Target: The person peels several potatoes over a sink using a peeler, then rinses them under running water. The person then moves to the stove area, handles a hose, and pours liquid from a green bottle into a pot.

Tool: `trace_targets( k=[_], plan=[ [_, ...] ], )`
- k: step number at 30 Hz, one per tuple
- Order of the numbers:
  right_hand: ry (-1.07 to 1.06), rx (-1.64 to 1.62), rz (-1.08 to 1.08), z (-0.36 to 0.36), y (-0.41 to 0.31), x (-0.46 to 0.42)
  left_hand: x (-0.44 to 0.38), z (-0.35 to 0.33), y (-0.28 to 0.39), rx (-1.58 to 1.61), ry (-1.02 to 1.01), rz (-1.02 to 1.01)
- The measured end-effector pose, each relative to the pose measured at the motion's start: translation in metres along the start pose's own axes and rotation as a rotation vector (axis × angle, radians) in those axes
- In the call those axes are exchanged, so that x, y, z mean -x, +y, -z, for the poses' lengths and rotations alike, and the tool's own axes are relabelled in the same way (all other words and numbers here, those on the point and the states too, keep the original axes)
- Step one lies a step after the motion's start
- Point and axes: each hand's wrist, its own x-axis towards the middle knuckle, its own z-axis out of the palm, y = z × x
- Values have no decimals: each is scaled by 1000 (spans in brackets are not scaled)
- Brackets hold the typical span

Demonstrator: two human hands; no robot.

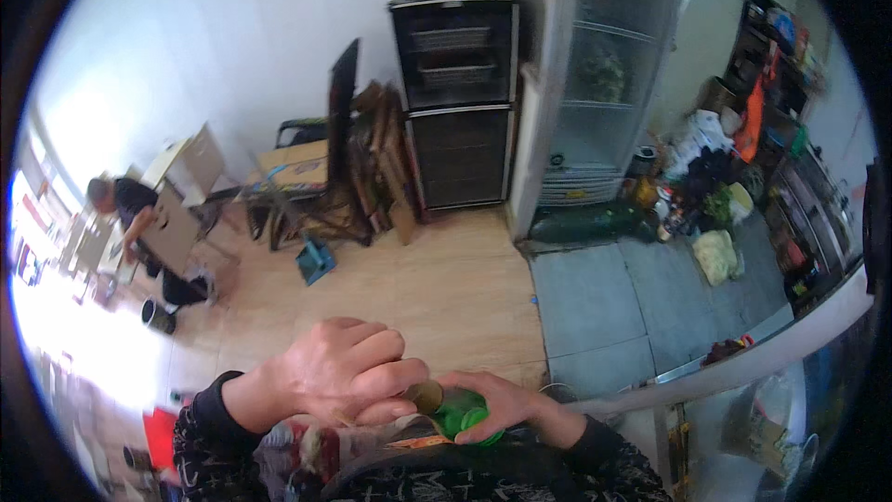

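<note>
My right hand (pixel 498 401) is wrapped around a green transparent container (pixel 463 418), held close to my body at the bottom of the view. Beside it, my left hand (pixel 348 373) is curled, its fingers against a small brownish cylindrical piece (pixel 425 396) at the container's near-left end. Whether that piece is a cap or part of the container cannot be told. Both forearms wear dark patterned sleeves. Below the hands lies the dark patterned clothing on my body, with an orange strip across it.
A black two-door cabinet (pixel 460 104) and a glass-door refrigerator (pixel 603 84) stand ahead. Left of them are folded chairs and a blue dustpan (pixel 316 262). Another person (pixel 136 206) bends over by tables at far left. Bags and vegetables (pixel 718 258) lie on the right floor.
</note>
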Motion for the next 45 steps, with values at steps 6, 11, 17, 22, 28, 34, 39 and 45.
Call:
trace_targets(
  k=[6, 11, 17, 22, 28, 34, 39, 45],
  plan=[
    [369, 104, -202, 94, 20, -3, -81, -60, -129, 201, 157, 33],
    [632, 226, -398, 183, 35, -10, -170, -85, -208, 290, -126, 462],
    [1042, 230, -519, 250, 60, 36, -304, -132, -269, 620, -293, -115],
    [1310, 290, -548, 324, 81, 106, -436, -207, -292, 532, -415, -388],
    [1477, 462, -487, 443, 78, 225, -613, -270, -270, 508, -375, -395],
    [1622, 429, -565, 532, 57, 342, -783, -330, -238, 638, -409, -661],
    [1743, 419, -626, 600, 59, 446, -915, -418, -206, 708, -441, -653],
    [2040, 354, -734, 686, 49, 592, -1103, -545, -173, 1599, -693, 36]
  ],
)
